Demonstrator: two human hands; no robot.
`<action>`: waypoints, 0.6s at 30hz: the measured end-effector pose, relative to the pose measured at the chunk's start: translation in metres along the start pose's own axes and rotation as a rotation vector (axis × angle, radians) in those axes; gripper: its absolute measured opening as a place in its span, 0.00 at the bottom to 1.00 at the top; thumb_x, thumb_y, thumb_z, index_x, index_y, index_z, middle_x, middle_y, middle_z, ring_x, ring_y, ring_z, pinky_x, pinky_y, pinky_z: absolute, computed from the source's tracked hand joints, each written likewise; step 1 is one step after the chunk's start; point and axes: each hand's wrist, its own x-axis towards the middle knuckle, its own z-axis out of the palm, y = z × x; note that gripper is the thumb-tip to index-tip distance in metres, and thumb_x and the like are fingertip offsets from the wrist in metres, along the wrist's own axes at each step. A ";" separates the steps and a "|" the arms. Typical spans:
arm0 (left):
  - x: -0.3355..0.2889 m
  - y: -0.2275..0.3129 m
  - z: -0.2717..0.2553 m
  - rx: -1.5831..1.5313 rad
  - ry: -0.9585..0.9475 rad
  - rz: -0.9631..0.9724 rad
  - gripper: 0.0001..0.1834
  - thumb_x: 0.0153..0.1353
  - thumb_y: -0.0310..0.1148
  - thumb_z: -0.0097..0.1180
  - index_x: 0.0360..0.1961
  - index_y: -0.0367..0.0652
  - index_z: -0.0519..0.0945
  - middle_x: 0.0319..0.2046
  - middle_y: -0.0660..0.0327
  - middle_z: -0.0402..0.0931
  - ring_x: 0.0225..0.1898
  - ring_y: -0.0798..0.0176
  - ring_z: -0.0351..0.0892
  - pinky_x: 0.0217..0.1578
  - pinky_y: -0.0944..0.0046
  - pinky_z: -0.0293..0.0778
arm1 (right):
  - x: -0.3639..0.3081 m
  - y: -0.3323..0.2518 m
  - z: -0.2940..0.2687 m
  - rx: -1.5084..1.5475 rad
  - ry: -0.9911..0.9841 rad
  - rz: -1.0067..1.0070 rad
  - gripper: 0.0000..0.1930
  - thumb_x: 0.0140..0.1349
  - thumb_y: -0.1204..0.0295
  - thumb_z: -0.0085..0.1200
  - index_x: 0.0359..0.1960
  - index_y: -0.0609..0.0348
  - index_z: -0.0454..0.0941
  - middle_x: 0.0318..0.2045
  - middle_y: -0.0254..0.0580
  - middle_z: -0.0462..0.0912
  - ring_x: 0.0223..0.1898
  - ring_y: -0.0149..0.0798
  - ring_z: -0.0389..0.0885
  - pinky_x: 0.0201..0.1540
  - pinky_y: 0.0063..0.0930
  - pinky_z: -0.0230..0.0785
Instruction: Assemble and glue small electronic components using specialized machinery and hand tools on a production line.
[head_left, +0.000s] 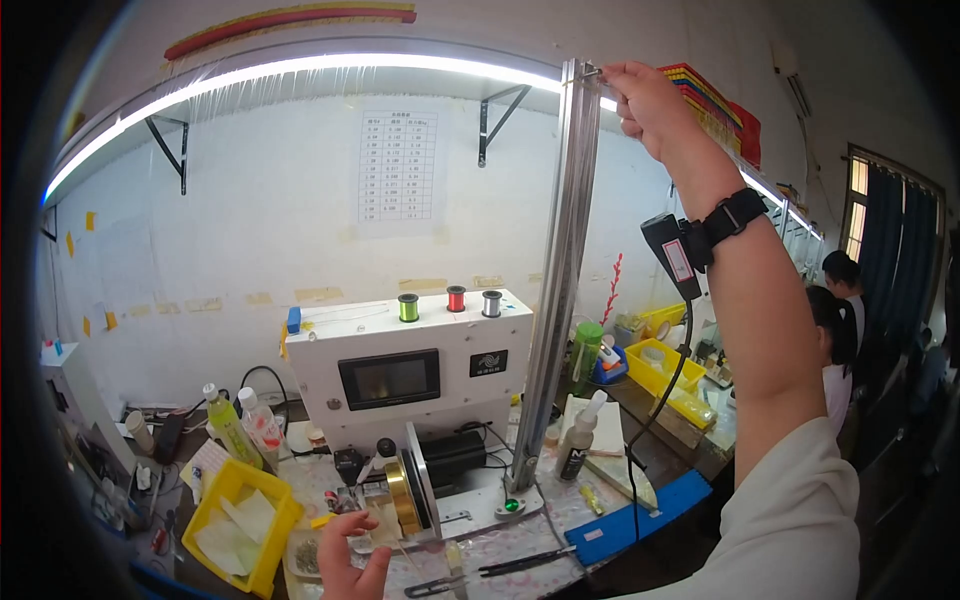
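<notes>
Right hand: raised high, this hand [640, 105] has its fingertips pinched together on a small metal pin [591, 72] at the top end of a tall grey metal column [562, 280].
Left hand: down low over the desk's near edge, this hand [350, 572] has thumb and forefinger curved and apart; whether a fine thread touches it, I cannot tell.
Wrist: a black strap [735, 215] rings the right one, with a boxy black device [668, 255] beside it.
Wheel: a shiny gold-coloured metal wheel [403, 497] stands upright just beyond the left hand.
Machine: a white box-shaped cabinet [460, 340] with a dark rectangular screen [389, 378] sits behind the wheel; the column rises by its right side.
Spools: lime green [408, 308], red [456, 299] and silver [491, 304], standing in a row along the cabinet's top.
Desk: on its patterned sheet [520, 540], a yellow plastic tray [281, 540] of papers lies toward the near left corner, a flat blue strip [640, 520] toward the near right.
</notes>
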 end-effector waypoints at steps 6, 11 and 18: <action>-0.005 0.000 0.000 0.003 -0.005 -0.019 0.23 0.54 0.24 0.56 0.53 0.36 0.68 0.45 0.55 0.71 0.46 0.60 0.71 0.46 0.61 0.66 | -0.013 0.007 -0.010 0.041 -0.001 0.079 0.07 0.63 0.70 0.47 0.39 0.58 0.72 0.16 0.24 0.58 0.14 0.19 0.50 0.14 0.16 0.41; -0.004 0.004 -0.001 0.108 -0.026 0.005 0.23 0.54 0.25 0.56 0.53 0.36 0.68 0.45 0.54 0.71 0.45 0.59 0.72 0.45 0.61 0.67 | -0.028 0.012 -0.017 -0.099 -0.146 0.139 0.10 0.62 0.66 0.49 0.41 0.56 0.72 0.26 0.29 0.69 0.26 0.24 0.65 0.27 0.19 0.59; -0.001 0.012 0.000 0.106 -0.026 0.004 0.20 0.52 0.25 0.57 0.48 0.37 0.72 0.42 0.54 0.73 0.43 0.58 0.74 0.42 0.61 0.69 | -0.015 0.016 -0.025 0.057 -0.046 0.044 0.16 0.57 0.59 0.56 0.43 0.51 0.75 0.45 0.35 0.70 0.49 0.35 0.62 0.54 0.39 0.58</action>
